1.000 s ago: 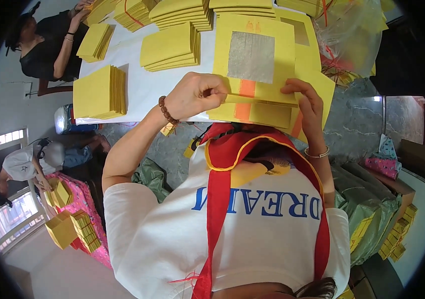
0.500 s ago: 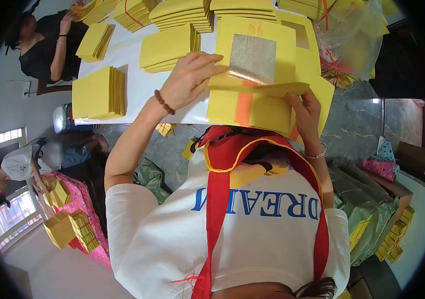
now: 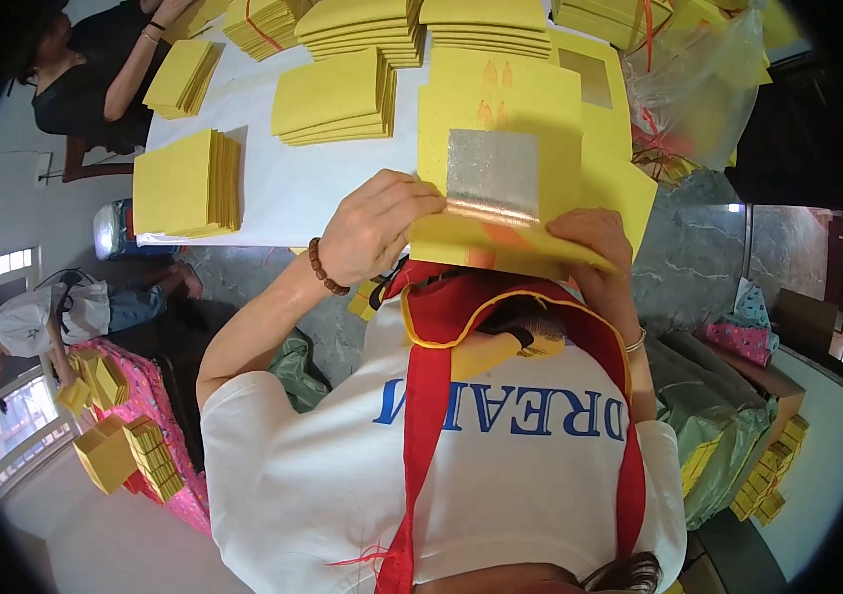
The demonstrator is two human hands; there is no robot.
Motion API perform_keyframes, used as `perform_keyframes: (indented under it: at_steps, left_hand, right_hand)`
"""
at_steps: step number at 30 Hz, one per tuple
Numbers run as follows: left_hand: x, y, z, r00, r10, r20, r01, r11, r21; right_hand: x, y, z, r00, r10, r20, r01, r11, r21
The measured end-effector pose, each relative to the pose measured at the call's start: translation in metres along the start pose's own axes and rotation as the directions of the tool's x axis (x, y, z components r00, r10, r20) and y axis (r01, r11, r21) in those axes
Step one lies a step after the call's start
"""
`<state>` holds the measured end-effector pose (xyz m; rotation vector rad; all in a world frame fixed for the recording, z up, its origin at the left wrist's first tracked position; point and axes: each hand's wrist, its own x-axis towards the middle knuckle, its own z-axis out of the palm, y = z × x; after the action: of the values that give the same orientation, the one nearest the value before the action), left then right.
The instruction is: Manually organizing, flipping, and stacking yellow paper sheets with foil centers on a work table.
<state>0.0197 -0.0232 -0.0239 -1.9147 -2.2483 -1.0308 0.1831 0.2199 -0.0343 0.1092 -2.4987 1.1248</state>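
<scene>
A yellow paper sheet (image 3: 550, 114) with a silver foil square (image 3: 493, 163) and faint orange print lies before me at the table's near edge. Its near part is folded up and curls along the foil's lower border. My left hand (image 3: 377, 226) pinches the sheet's left edge beside the foil, fingers pressed together. On the right side, my right hand (image 3: 595, 246) grips the folded-up flap, its fingertips over the top and its thumb hidden beneath. More yellow sheets (image 3: 611, 129) lie under and to the right of this one.
Several folded yellow paper stacks (image 3: 176, 183) stand on the white-covered table (image 3: 273, 188). A clear plastic bag (image 3: 694, 109) sits at the right. One person (image 3: 95, 89) sits at the far left; another (image 3: 46, 312) handles yellow bundles by a pink cloth.
The sheet has slid toward me, bringing the foil nearer. Both hands have come down with it, and the right fingers have moved over the top of the flap.
</scene>
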Motion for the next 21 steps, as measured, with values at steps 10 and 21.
perform_keyframes:
  at_steps: [10, 21]
  left_hand:
    - [0.016, -0.014, 0.011, 0.795, -0.602, 0.073, 0.555, 0.674, -0.487]
    - [0.024, -0.03, 0.014, 0.638, -0.711, 0.297, 0.679, 0.336, -0.653]
  right_hand:
    - [0.037, -0.007, 0.023, 0.883, 0.406, -0.237, -0.224, 0.806, 0.548]
    - [0.043, 0.004, 0.018, 0.861, 0.475, -0.181, -0.418, 0.864, 0.28]
